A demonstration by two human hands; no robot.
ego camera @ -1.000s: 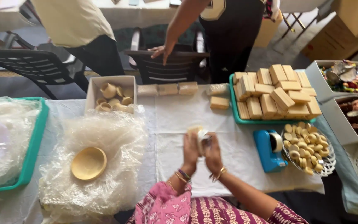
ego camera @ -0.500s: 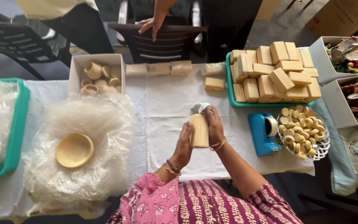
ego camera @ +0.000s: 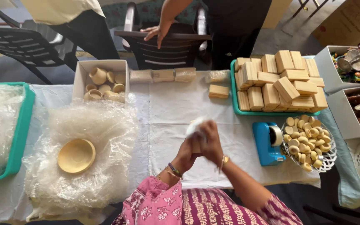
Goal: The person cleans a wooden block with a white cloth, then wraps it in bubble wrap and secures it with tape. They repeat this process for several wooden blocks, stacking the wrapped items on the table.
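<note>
Head view: your left hand and right hand close together around a small block in clear wrap above the white cloth — half a second ago the block stood upright and plainly visible; now only wrap shows, beside the blue tape dispenser.

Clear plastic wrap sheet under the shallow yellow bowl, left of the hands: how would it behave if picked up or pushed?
The plastic wrap looks thin and heavily crinkled, so it would likely flop and bunch rather than hold shape. Pushed, it would probably wrinkle up instead of sliding flat. The yellow bowl resting on it would likely get dragged or tipped along.
</note>
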